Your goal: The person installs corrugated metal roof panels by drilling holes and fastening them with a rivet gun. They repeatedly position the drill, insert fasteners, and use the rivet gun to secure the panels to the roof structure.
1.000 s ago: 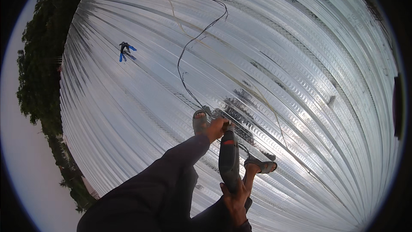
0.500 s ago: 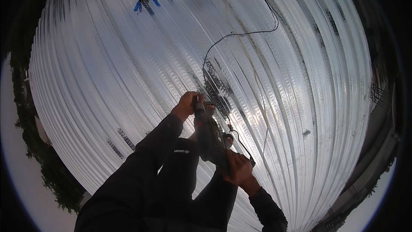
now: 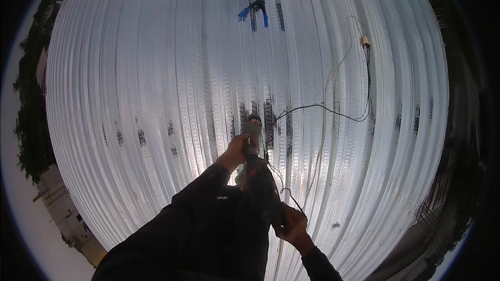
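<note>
A dark corded power drill (image 3: 264, 187) with a small red patch is held out in front of my legs, its front end pointing away from me. My left hand (image 3: 236, 152) is closed round its front part, close to the chuck. At the rear, my right hand (image 3: 291, 224) wraps the handle, though the fingers around the trigger are partly hidden. Just past the drill's front end shows one of my feet in a dark sandal (image 3: 254, 118). Whether a bit is fitted I cannot make out.
I am standing on a shiny ribbed metal sheet roof (image 3: 156, 73) with dark smudges. Farther off lies a tool with two blue handles (image 3: 255, 9) and a black head. A black cord (image 3: 323, 106) loops right to a yellowish connector (image 3: 365, 40) beside a pale cord (image 3: 329, 78). Trees and buildings border the roof.
The view has turned, so the roof ribs run more upright and the blue-handled tool appears farther right. The yellowish connector has come into view. Both hands keep hold of the drill.
</note>
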A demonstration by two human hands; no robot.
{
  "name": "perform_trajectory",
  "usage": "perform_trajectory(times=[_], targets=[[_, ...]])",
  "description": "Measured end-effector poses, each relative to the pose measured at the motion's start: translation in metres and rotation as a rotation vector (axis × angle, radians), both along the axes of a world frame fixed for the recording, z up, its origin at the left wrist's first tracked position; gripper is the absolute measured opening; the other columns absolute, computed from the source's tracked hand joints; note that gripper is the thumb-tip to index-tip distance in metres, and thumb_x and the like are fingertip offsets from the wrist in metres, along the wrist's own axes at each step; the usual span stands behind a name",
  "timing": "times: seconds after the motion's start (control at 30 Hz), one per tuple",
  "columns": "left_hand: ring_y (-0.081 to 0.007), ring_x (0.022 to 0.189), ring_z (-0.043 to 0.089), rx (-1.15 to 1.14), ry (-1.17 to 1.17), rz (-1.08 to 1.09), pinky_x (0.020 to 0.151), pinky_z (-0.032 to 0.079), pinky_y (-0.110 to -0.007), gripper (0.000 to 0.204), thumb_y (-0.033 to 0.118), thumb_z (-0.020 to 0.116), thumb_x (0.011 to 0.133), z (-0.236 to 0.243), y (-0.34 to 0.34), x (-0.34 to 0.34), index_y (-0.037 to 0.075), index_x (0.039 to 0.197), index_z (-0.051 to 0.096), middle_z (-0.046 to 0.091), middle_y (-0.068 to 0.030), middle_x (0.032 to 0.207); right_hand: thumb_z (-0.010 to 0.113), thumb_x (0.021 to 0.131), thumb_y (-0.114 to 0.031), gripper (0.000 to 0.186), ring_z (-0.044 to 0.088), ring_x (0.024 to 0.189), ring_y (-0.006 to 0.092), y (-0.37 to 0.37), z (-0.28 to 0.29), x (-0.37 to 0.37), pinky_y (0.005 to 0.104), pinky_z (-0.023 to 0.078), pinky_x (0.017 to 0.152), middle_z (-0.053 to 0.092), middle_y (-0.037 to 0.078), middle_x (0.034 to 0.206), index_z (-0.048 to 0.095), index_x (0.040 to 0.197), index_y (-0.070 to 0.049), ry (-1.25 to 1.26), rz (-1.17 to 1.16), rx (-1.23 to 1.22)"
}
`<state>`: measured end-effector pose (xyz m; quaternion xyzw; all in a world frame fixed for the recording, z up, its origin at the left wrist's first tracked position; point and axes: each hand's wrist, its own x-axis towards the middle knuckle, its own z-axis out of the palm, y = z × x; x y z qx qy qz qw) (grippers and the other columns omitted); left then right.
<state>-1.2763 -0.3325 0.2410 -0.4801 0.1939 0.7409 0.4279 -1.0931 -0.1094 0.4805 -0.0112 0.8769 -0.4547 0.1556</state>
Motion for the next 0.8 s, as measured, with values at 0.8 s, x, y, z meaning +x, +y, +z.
perform_trajectory(times=[0.8], targets=[[-0.0307,0.068,0.064,-0.403,-0.005,0.311,0.06,0.054,-0.045,0.027,0.031,0.054,0.1,-0.062,-0.24,-0.258,0.005,0.104,0.053,0.065,-0.0183,0.082,0.074,0.076,-0.029,0.076,0.067,0.103,0.0351,-0.173,-0.068,-0.355,0.046,0.053,0.088,0.065,0.019,0.118,0.049,0.14,0.002,-0.156,0.377,-0.058]])
